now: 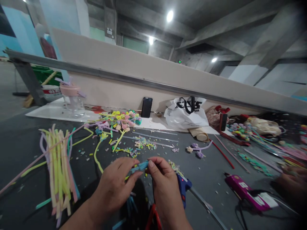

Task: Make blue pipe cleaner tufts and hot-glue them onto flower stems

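Observation:
My left hand (117,180) and my right hand (163,185) meet over the dark table. Between their fingertips is a short bundle of blue fuzzy pipe cleaner (143,165), pinched from both sides. Red handles (153,217), apparently of scissors, show beside my right wrist; whether that hand touches them I cannot tell. Just right of my right hand lies a blue glue gun (183,188). Small cut bits (145,143) are scattered beyond my fingers. Blue pipe cleaner pieces (130,204) lie below my hands, partly in shadow.
A bundle of pastel pipe cleaners (59,169) lies at left. Pipe cleaner flowers (120,121), a phone (146,107), a clear cup (73,102) and a white bag (185,113) line the back. At right are a magenta glue gun (249,191) and another person's hand (292,182).

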A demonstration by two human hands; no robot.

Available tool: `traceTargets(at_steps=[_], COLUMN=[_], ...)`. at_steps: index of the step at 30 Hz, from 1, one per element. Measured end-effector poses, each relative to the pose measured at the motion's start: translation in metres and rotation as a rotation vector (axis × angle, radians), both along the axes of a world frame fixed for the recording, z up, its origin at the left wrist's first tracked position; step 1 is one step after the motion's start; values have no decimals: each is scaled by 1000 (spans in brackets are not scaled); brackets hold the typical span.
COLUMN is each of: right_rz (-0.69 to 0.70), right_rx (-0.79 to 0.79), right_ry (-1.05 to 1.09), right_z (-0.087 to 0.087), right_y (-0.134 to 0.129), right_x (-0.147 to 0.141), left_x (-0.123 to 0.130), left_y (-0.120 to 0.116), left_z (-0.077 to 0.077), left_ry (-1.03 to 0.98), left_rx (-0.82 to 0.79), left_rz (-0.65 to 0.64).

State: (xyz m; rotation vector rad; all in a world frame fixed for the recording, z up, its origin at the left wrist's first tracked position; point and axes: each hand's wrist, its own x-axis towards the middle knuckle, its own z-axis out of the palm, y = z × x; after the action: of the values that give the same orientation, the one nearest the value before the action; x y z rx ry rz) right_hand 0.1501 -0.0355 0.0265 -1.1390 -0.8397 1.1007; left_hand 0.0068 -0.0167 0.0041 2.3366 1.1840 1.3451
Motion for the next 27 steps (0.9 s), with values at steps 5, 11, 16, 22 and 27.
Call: traceTargets(at_steps=[5,11,16,22,27], right_rz=[20,23,17,14,45], right_rx=[9,7,-16,-10,8], right_ry=[-4,41,54,48,69], right_z=[0,-1,-3,-2,-1], right_y=[-1,0,1,0,3], right_x=[1,-2,-2,-1,0], left_x=[-1,-1,0,0,1], left_y=[0,0,0,0,-1], left_z=[5,6,8,7,5], left_ry=[38,43,36,46,26], left_rx=[21,63,102,138,151], left_rz=[-17,-42,-27,-39,-39])
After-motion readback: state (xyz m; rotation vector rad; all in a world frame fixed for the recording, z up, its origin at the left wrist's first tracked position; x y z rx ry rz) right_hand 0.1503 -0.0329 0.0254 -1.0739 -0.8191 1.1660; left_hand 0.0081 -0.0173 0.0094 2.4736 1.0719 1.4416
